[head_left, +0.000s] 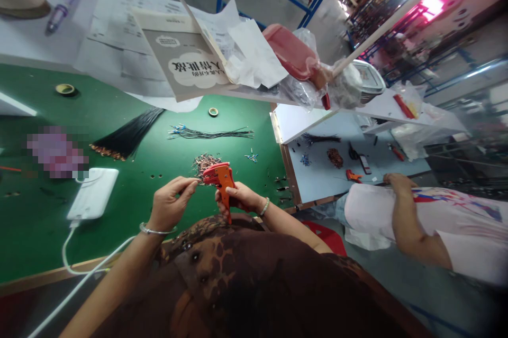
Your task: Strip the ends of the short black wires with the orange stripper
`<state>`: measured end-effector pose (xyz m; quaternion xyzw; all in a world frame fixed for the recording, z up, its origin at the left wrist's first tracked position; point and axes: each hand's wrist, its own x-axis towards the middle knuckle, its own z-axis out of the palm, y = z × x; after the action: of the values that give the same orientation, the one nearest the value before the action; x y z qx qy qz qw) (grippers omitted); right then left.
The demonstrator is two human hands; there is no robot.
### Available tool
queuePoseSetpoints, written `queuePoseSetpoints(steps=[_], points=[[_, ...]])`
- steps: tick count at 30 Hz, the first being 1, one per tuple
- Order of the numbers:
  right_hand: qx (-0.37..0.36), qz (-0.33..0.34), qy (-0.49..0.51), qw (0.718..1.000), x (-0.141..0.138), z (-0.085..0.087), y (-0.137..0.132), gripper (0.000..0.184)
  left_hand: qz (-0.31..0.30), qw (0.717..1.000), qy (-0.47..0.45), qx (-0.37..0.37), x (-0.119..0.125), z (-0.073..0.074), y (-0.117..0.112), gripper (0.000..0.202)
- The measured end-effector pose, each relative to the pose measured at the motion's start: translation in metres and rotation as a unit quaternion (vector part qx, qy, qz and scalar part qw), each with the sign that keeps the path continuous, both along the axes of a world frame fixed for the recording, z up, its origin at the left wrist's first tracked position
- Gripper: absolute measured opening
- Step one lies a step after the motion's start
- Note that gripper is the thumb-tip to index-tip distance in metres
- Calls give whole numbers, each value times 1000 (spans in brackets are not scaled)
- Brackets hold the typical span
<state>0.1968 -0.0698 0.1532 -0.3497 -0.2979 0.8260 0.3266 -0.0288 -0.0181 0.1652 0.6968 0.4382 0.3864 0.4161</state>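
Note:
My right hand is closed around the handles of an orange and red wire stripper, its jaws turned left. Just left of those jaws, my left hand is pinched shut with thumb and forefinger together; whatever is between them is too small to make out. Behind the tool lies a pile of small coppery pieces. Several blue-ended pieces are scattered to its right. Farther back, loose black wires with blue ends lie across the green table. A thick bundle of black wires with coppery ends rests at left.
A white power bank with a cable lies left of my hands. Tape rolls sit farther back. Overhead, a shelf holds papers and a booklet. At right, a co-worker's arm is beside a pale table.

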Motion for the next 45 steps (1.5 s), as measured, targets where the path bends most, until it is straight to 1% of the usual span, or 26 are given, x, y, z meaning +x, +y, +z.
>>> queuePoseSetpoints(steps=[5, 12, 17, 21, 25, 29, 31, 38, 42, 45], points=[[2, -6, 4, 1000, -2, -1, 1, 62, -1, 1000, -7, -10, 0, -2, -1, 23], [10, -26, -18, 999, -2, -4, -1, 55, -10, 1000, -11, -21, -2, -7, 0, 24], [4, -36, -47, 998, 0, -7, -3, 53, -22, 999, 3, -27, -2, -5, 0, 25], [2, -40, -50, 998, -1, -6, -4, 51, -34, 999, 7, -33, -2, 0, -1, 28], [1, -27, -43, 999, -1, -3, -3, 52, -48, 998, 14, -31, 0, 3, 0, 28], [1, 0, -26, 1000, 0, 0, -2, 61, -39, 999, 17, -24, 1, 3, 0, 27], [-4, 8, -18, 1000, 1, 0, -1, 62, -40, 999, 21, -21, 1, 3, 1, 27], [-9, 19, -6, 1000, 4, -1, -1, 60, -45, 999, 27, -10, 1, 6, 2, 26], [-4, 16, 5, 1000, 5, -5, -1, 57, -59, 998, 28, -18, 0, 6, 3, 27], [-6, 22, -2, 1000, 6, -8, -1, 58, -74, 997, 26, -20, -2, 6, 5, 27]])
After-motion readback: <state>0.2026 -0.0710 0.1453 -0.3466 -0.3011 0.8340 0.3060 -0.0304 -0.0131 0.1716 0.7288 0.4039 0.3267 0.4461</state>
